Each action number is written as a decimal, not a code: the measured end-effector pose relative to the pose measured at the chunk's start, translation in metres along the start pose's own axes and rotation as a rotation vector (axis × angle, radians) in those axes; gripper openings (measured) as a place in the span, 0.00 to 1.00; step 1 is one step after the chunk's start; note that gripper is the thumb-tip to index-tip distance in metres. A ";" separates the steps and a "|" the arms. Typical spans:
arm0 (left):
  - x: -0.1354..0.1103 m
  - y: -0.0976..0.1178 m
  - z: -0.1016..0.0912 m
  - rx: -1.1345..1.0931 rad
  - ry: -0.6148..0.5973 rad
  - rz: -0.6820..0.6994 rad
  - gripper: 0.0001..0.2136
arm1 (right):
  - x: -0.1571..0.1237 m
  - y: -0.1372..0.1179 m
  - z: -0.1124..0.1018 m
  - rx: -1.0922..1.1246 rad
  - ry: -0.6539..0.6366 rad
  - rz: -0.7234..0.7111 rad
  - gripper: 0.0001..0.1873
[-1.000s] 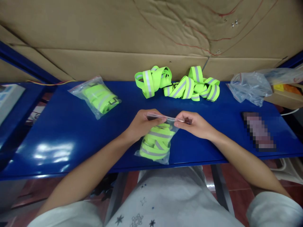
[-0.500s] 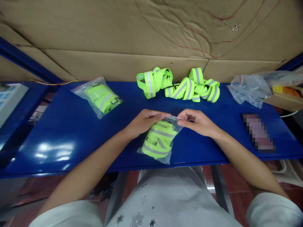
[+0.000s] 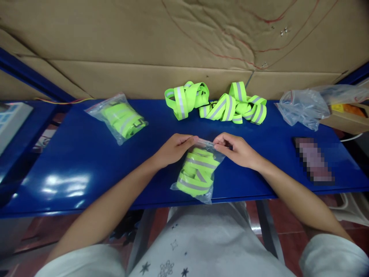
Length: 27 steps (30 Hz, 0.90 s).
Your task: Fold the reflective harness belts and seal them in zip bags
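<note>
On a blue workbench point(image 3: 86, 161), left hand point(image 3: 173, 148) and right hand point(image 3: 238, 150) pinch the top edge of a zip bag of reflective bands point(image 3: 197, 173), pressing its opening together.

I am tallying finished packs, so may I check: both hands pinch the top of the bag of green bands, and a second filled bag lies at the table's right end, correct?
Not quite: the head view shows the second filled bag towards the left end of the table. The rest holds: left hand and right hand pinch the top of the bag of green bands.
</note>
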<state>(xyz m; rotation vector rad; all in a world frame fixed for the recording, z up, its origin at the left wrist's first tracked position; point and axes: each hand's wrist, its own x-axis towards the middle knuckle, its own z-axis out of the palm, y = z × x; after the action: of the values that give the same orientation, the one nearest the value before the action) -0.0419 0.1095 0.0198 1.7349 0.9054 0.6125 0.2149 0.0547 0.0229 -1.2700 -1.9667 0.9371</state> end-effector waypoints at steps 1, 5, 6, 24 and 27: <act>-0.001 -0.001 0.001 0.029 0.000 0.014 0.22 | 0.000 0.000 0.001 0.018 -0.004 0.001 0.14; -0.002 -0.002 0.007 0.051 -0.064 0.035 0.22 | -0.001 -0.002 0.006 0.033 -0.023 0.013 0.14; -0.002 -0.003 0.008 0.035 -0.080 0.033 0.22 | -0.001 -0.002 0.007 0.004 -0.023 0.001 0.13; -0.007 0.014 0.004 -0.184 0.176 0.125 0.12 | -0.003 -0.010 -0.020 0.084 -0.032 0.017 0.15; -0.014 0.020 0.006 -0.244 0.320 0.248 0.08 | -0.006 -0.017 -0.024 0.138 0.036 -0.003 0.14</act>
<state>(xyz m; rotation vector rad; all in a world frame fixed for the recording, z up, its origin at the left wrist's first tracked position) -0.0404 0.0915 0.0367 1.5628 0.7967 1.1414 0.2278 0.0495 0.0494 -1.1979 -1.8422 1.0228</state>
